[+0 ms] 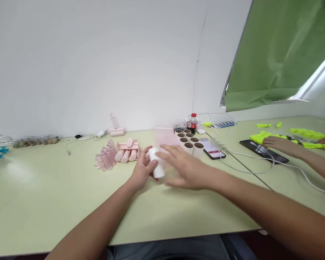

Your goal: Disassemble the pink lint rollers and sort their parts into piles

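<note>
Left hand (142, 169) grips a white roll (156, 162) at table centre; right hand (185, 168), fingers spread and blurred, hovers just at its 3 o'clock. Judged midway: pink rollers (126, 151) lie at 10 o'clock, bare cores (189, 142) stand at 2 o'clock.

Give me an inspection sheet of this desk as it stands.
Surface: pale green table, mostly bare in front.
Job's things: white roll in left hand; cardboard tubes and pink cases behind.
Clutter: cola bottle, phone, tablet, neon yellow pieces.
Grips: left hand shut on the roll; right hand open, blurred, beside it.
Cables: white cable across the right side.
Surroundings: white wall, green sheet; another person's hand at right.
</note>
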Demonstrator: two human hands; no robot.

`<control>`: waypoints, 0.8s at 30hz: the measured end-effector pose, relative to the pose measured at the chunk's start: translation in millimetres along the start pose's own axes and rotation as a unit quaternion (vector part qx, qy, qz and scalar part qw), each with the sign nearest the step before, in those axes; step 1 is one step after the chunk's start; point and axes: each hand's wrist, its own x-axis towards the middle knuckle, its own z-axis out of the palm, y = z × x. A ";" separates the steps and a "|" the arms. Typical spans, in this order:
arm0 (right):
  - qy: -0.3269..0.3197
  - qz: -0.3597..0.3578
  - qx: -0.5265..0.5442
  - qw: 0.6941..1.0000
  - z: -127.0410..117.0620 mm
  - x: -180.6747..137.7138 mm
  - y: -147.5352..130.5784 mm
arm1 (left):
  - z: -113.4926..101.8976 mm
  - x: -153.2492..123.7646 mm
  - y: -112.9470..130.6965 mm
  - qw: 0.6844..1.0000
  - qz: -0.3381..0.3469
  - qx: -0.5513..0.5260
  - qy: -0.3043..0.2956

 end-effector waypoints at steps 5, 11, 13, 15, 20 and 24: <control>0.062 0.016 0.031 0.998 60.9 -8.4 -3.9 | -0.1 -1.5 3.3 0.994 -0.050 -0.065 -0.075; 0.105 0.027 0.125 0.986 59.8 -19.7 4.7 | 7.8 -6.3 1.1 0.989 -0.064 0.002 -0.135; 0.128 0.041 0.159 0.978 59.0 -23.1 6.2 | 7.8 -7.8 3.5 0.990 -0.039 0.076 -0.109; 0.144 0.040 0.195 0.969 60.6 -25.7 8.5 | 1.6 -5.7 12.3 0.982 0.008 0.187 -0.033; 0.138 0.011 0.269 0.953 67.6 -27.8 12.9 | -35.7 32.6 67.7 0.842 0.063 0.502 0.189; 0.121 -0.021 0.306 0.944 69.0 -26.5 10.3 | -57.9 92.4 104.7 0.665 -0.082 0.727 0.147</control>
